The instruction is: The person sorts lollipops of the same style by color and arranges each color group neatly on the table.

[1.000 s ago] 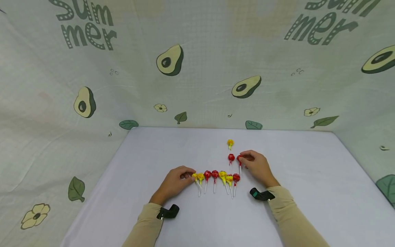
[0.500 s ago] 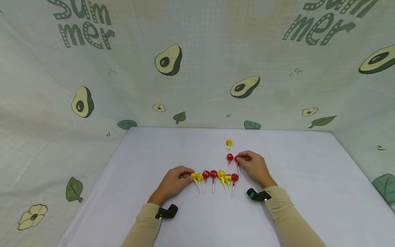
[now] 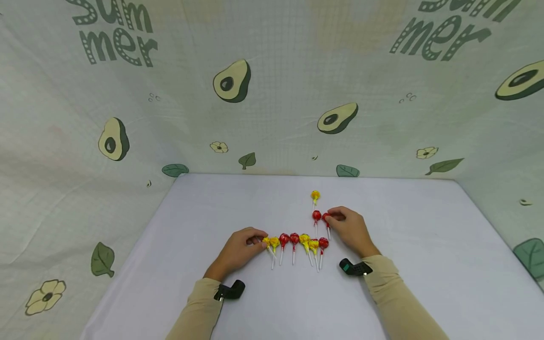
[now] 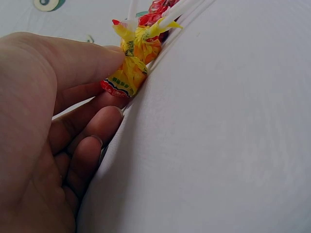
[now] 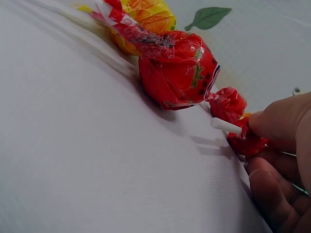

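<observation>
My left hand [image 3: 240,250] pinches a yellow lollipop [image 4: 127,76] by its wrapped head, thumb on top, at the left end of a row. Beside it lies another yellow lollipop [image 3: 275,242], their sticks crossing. My right hand [image 3: 352,230] pinches a red lollipop [image 5: 247,138] between thumb and fingers, its white stick pointing toward me. Just left of that one lies another red lollipop [image 3: 316,216], with a yellow lollipop [image 3: 315,195] above it. In the right wrist view, a red lollipop [image 5: 177,73] from the row's right end looms large in front.
Several red and yellow lollipops form the row, among them a red one [image 3: 294,239] and a yellow one [image 3: 304,239] in its middle. The white tabletop [image 3: 272,302] meets a printed cloth backdrop [image 3: 280,94] at the back. Each wrist wears a black camera [image 3: 356,267].
My right hand has brought its red lollipop slightly left, closer to the neighbouring red one. My left hand keeps its pinch in place. The head view has shifted a little.
</observation>
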A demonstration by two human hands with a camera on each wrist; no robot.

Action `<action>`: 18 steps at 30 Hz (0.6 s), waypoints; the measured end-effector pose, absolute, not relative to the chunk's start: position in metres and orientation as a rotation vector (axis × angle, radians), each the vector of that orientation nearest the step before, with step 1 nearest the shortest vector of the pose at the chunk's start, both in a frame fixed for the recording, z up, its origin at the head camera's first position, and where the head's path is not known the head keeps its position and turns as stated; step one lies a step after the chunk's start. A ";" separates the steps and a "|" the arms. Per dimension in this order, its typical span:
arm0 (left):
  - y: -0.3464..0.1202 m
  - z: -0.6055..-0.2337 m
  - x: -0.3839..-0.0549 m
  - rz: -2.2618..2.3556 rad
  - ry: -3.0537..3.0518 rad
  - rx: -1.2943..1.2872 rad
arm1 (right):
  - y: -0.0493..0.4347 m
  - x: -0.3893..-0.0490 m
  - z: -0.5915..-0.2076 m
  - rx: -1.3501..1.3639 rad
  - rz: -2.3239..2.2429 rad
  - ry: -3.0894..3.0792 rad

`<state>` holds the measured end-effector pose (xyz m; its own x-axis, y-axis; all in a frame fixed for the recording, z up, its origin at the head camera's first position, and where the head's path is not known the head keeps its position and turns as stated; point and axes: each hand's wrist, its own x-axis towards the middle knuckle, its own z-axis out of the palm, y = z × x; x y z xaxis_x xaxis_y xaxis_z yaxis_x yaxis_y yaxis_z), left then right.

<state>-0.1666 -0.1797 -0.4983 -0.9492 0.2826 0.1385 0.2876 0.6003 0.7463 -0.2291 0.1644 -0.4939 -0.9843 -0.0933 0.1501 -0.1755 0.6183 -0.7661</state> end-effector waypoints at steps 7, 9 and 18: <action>-0.178 -0.494 -0.165 -1.326 -2.810 -0.479 | 0.164 -0.230 -0.495 0.226 1.312 -2.739; -0.178 -0.493 -0.165 -1.316 -2.811 -0.480 | 0.164 -0.230 -0.494 0.222 1.313 -2.742; -0.179 -0.495 -0.166 -1.317 -2.819 -0.466 | 0.167 -0.229 -0.492 0.219 1.342 -2.750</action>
